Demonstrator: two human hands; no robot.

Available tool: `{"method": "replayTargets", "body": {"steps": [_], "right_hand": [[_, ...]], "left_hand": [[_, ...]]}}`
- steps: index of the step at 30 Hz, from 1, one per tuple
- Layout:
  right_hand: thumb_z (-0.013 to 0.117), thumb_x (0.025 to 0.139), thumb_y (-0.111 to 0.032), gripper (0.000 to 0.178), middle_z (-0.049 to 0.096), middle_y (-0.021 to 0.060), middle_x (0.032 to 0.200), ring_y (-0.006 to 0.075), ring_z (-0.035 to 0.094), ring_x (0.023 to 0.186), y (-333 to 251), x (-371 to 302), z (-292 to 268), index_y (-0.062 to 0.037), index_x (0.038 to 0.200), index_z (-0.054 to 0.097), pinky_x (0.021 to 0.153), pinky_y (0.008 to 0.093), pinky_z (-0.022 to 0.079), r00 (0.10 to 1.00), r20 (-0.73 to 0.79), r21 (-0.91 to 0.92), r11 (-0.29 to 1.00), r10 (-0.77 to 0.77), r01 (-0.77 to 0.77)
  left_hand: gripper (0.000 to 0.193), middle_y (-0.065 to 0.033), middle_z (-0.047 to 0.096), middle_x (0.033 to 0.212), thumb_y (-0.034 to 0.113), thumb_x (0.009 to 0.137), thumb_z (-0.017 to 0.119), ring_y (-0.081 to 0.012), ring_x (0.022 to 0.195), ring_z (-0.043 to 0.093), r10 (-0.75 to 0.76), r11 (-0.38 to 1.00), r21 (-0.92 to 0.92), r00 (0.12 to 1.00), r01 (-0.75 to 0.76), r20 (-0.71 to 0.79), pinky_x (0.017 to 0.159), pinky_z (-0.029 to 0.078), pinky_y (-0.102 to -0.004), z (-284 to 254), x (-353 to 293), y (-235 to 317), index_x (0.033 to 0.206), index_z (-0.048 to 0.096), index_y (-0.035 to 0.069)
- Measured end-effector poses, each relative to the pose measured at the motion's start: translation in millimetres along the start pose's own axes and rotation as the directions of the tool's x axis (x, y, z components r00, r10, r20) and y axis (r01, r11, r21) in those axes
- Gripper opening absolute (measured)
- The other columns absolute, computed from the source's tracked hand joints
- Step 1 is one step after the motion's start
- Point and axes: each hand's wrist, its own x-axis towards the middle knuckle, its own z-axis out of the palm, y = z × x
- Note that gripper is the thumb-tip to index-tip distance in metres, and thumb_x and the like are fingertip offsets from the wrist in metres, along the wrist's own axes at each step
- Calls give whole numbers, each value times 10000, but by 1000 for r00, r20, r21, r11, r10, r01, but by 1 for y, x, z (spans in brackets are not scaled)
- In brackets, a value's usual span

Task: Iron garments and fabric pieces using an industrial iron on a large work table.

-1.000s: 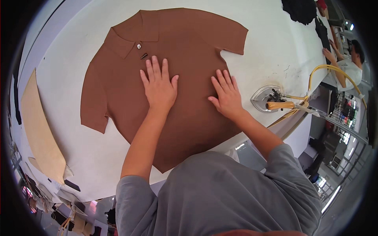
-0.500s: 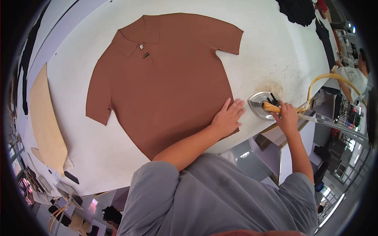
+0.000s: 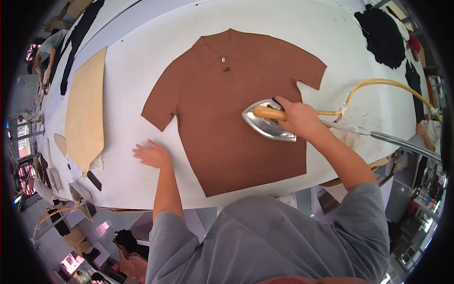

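Brown polo shirt [image 3: 231,109] lies flat, front up, at centre frame on the white pressing table [image 3: 142,61], collar toward the top of the frame, hem toward the person.

Right hand [image 3: 299,117] is clamped around the wooden handle of the steam iron [image 3: 267,124]. The soleplate rests on the shirt's body panel, right of centre, nose pointing to the left of the frame. Yellow hose [image 3: 378,84] loops off toward the upper right.

Left hand [image 3: 152,154] lies flat, fingers spread, on the bare table at lower left, just beside the shirt's side seam; it grips nothing. Whether the fingertips touch the fabric edge, I cannot tell.

Judgement on doing this pass well: glide the iron in long strokes along the knit, not across it, so the panel does not stretch. Bring the free hand onto the cloth ahead of the nose to keep it taut. Keep the hose clear of the sleeve. Approach the buttons [image 3: 223,60] at the placket with the tip only.

Tan paper pattern [image 3: 85,109] lies at far left, well apart.
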Motion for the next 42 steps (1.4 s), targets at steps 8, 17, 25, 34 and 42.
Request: {"method": "replayTargets", "body": {"steps": [8, 17, 25, 34, 42], "right_hand": [[736, 926, -455, 404, 738, 87, 826, 304, 718, 712, -98, 144, -6, -71, 1013, 643, 629, 413, 550, 945, -174, -164, 955, -276, 248], [700, 969, -497, 435, 745, 84, 859, 282, 725, 805, -116, 233, -34, -65, 959, 649, 703, 404, 564, 965, -150, -214, 959, -217, 183], [693, 972, -507, 445, 745, 81, 848, 285, 723, 777, -120, 216, -25, -65, 957, 648, 683, 408, 563, 957, -144, -232, 948, -253, 216], [691, 971, -510, 446, 742, 78, 835, 283, 724, 761, -123, 204, -20, -67, 965, 643, 669, 413, 562, 959, -136, -238, 948, -248, 212], [696, 968, -468, 402, 737, 86, 837, 295, 730, 781, -117, 178, -12, -71, 978, 634, 670, 414, 560, 960, -117, -182, 956, -254, 231]], "left_hand": [[651, -240, 300, 1704, 462, 1117, 350, -395, 1611, 208, -299, 950, 138, 943, 280, 144, 1270, 170, -504, 17, 5, -18, 1574, 405, 2], [652, -230, 280, 1716, 439, 1114, 356, -379, 1622, 181, -334, 940, 141, 925, 312, 179, 1289, 142, -507, 17, 8, -16, 1594, 379, -2], [642, -226, 277, 1717, 449, 1121, 342, -391, 1615, 193, -297, 953, 114, 943, 282, 153, 1286, 151, -508, 17, 7, -18, 1584, 391, 7], [637, -229, 280, 1715, 446, 1125, 332, -395, 1613, 201, -294, 955, 92, 945, 283, 142, 1286, 155, -511, 18, 5, -20, 1580, 394, 4], [659, -213, 259, 1729, 441, 1120, 344, -380, 1625, 167, -298, 953, 91, 945, 288, 133, 1298, 136, -510, 24, 4, -27, 1585, 376, -24]]}}
